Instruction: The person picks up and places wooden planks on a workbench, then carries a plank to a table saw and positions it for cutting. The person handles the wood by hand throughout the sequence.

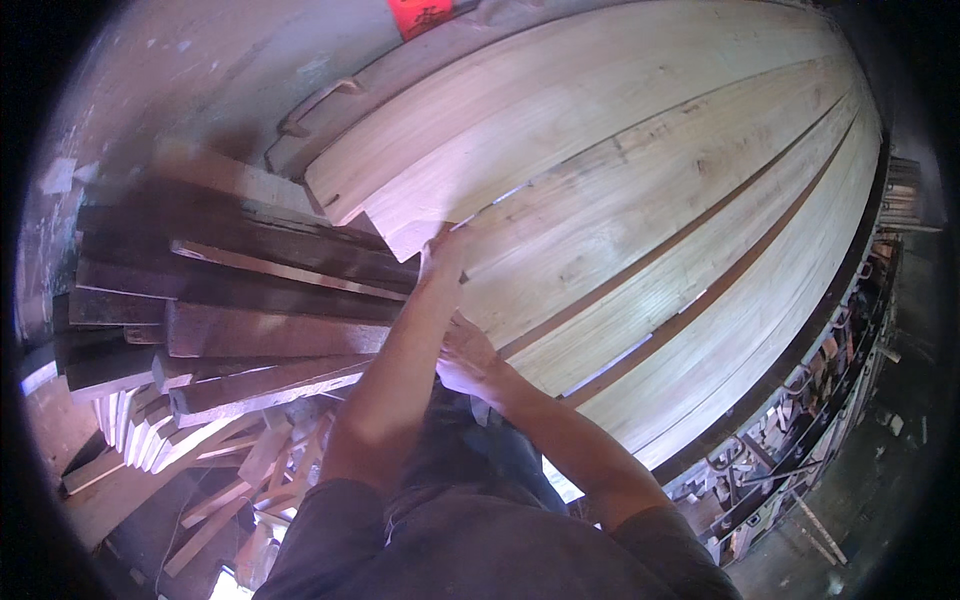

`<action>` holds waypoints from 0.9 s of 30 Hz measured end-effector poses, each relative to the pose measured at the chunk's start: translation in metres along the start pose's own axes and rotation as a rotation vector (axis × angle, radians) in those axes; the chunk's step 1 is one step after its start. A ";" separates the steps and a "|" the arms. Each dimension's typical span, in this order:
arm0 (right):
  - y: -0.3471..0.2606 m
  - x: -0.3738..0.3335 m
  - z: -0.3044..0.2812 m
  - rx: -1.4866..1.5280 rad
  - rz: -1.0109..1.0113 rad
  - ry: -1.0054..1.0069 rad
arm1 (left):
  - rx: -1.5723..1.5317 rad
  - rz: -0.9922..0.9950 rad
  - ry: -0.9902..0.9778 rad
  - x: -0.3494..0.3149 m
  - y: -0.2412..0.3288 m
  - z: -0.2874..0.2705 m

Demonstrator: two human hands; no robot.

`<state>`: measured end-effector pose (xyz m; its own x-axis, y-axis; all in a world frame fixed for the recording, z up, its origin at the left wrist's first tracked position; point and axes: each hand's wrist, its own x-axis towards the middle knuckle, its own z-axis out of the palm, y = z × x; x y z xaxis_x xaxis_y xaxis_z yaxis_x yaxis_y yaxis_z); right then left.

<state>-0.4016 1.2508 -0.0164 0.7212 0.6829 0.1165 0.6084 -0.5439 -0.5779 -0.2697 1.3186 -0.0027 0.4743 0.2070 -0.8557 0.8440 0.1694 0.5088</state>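
Observation:
Several long pale wooden planks (640, 190) lie side by side, running from the middle to the upper right. My left hand (443, 250) reaches up and grips the near end of one plank, fingers curled over its edge. My right hand (468, 358) presses on the near end of the plank (560, 330) just below it, fingers partly hidden behind my left forearm.
A stack of dark weathered boards (250, 300) lies to the left, with thin pale offcuts (230, 480) heaped beneath. A metal frame with clamps and scraps (800, 420) runs along the right edge. A red paper (420, 14) hangs on the wall above.

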 end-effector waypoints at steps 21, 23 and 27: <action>0.038 -0.005 -0.068 0.773 0.821 0.726 | -0.445 -0.055 0.006 -0.013 -0.026 -0.013; 0.068 0.026 -0.097 1.102 1.002 0.864 | -0.463 -0.069 0.077 -0.013 -0.026 -0.014; 0.131 0.066 -0.083 1.199 1.168 1.067 | -0.558 -0.027 0.029 -0.015 -0.030 -0.011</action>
<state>-0.2467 1.1841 -0.0178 0.6817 -0.4625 -0.5669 -0.3884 0.4278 -0.8161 -0.3053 1.3205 -0.0038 0.4403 0.2203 -0.8704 0.5919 0.6577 0.4659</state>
